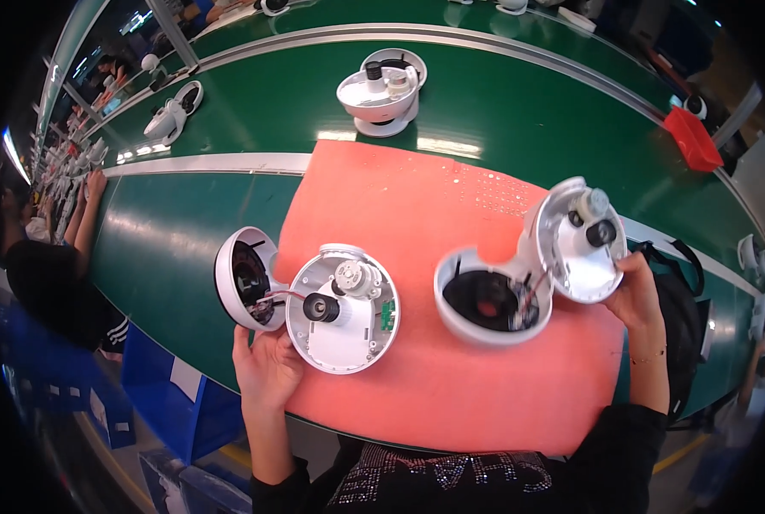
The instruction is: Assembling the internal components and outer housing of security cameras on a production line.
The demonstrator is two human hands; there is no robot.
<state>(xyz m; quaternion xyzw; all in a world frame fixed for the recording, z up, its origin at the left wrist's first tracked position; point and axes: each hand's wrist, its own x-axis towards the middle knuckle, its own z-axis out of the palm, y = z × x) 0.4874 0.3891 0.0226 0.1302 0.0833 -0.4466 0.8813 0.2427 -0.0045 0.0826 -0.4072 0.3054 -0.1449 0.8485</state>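
Observation:
Two white two-part plastic housings are over the orange-red mat (451,403), one on each side. My left hand (271,367) grips the left housing (335,344) from below, near where its two halves meet. Its open round shell shows a white motor, a black cylinder and a small green board (388,315). Wires join it to a second shell (226,283) with a dark round inside. My right hand (642,295) is closed on the rim of the right housing (581,267), tilted up. That housing's dark-centred lower shell (494,330) is slightly blurred.
Ahead, a similar white housing (374,110) stands on the green conveyor belt (262,98), with another (168,120) farther left. A red bin (693,139) is at the far right. A black bag (678,343) lies beside my right arm. Blue bins (164,403) stand lower left, near another person (48,274).

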